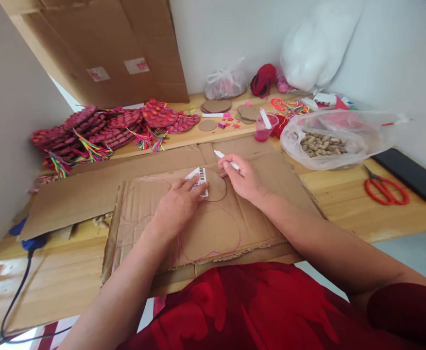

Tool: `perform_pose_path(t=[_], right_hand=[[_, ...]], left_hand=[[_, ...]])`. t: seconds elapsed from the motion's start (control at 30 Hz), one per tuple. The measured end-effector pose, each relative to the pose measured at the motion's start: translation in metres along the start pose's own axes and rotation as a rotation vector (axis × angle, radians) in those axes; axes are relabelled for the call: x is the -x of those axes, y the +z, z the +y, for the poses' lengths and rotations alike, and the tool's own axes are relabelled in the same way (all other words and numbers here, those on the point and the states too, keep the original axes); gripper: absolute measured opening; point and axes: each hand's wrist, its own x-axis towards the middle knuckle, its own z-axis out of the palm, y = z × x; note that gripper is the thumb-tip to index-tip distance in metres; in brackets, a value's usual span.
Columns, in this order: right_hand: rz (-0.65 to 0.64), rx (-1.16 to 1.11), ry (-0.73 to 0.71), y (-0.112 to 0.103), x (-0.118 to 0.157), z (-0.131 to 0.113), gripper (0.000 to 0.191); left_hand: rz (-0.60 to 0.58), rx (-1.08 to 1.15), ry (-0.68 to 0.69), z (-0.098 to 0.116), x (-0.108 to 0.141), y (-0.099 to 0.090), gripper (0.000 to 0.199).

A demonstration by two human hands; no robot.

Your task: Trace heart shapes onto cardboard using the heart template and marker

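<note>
A large cardboard sheet (213, 228) lies in front of me, marked with several curved pink outlines. On its upper middle is a round cardboard piece (217, 187) with a white barcode label (202, 188). My left hand (179, 201) lies over the round piece's left part, fingers spread and pressing on the label. Just right of the piece, my right hand (244, 180) holds a white marker (230, 162) between thumb and fingers. One end of the marker points up and left, away from the sheet; its other end is hidden by the hand.
Decorated red pieces with tassels (114, 126) are piled back left. Behind the sheet stand a cup (265, 127) with a marker and cardboard discs (216, 106). At right are a bag of peanuts (322, 145), red scissors (385, 189) and a black phone (413, 175).
</note>
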Motion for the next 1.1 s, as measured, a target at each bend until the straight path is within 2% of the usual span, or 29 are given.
perform_pose_path(t=[0.17, 0.37, 0.47, 0.57, 0.67, 0.77, 0.9, 1.1], right_hand=[[0.085, -0.049, -0.041, -0.008, -0.009, -0.006, 0.041], [0.436, -0.221, -0.044, -0.046, -0.037, -0.023, 0.035], [0.537, -0.279, -0.042, -0.07, -0.042, -0.037, 0.031], [0.517, -0.29, -0.027, -0.094, -0.039, -0.045, 0.035], [0.483, -0.359, 0.064, -0.114, -0.034, -0.044, 0.046], [0.433, -0.465, 0.146, -0.125, -0.032, -0.04, 0.049], [0.358, -0.577, 0.272, -0.114, -0.033, -0.034, 0.039], [0.221, -0.659, 0.473, -0.058, -0.03, -0.027, 0.034]], left_hand=[[-0.006, -0.01, -0.041, 0.003, -0.001, -0.002, 0.039], [0.002, -0.002, -0.05, 0.002, 0.0, 0.0, 0.035], [0.028, 0.013, -0.051, 0.001, 0.001, 0.002, 0.035], [0.023, 0.028, -0.058, 0.001, 0.001, 0.003, 0.035], [0.005, 0.036, -0.05, 0.001, 0.001, 0.003, 0.036], [-0.006, 0.006, -0.065, 0.005, 0.0, 0.0, 0.038], [-0.029, -0.042, -0.096, 0.014, 0.0, -0.007, 0.038], [-0.069, -0.023, -0.194, 0.026, 0.0, -0.02, 0.041]])
